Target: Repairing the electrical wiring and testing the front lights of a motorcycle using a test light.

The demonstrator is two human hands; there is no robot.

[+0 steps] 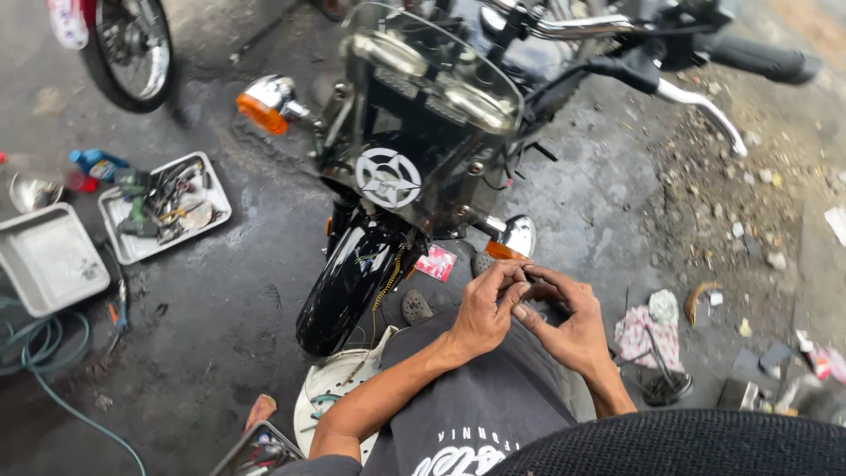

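Oily concrete shop floor, motorcycle [414, 167] ahead. Left hand [483, 310] and right hand [571, 324] are pinched fingertip-to-fingertip around something tiny; can't tell what. Probably light and fiddly, so grip it right at the tips.

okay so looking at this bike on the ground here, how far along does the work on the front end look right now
Looks done: the windscreen, both orange turn signals and the black front fender sit in place on the motorcycle. In hand: the left hand and right hand are pressed together over the lap, fingering something too small to identify. Left: the tray of tools is out, and a white round part lies loose by the wheel.
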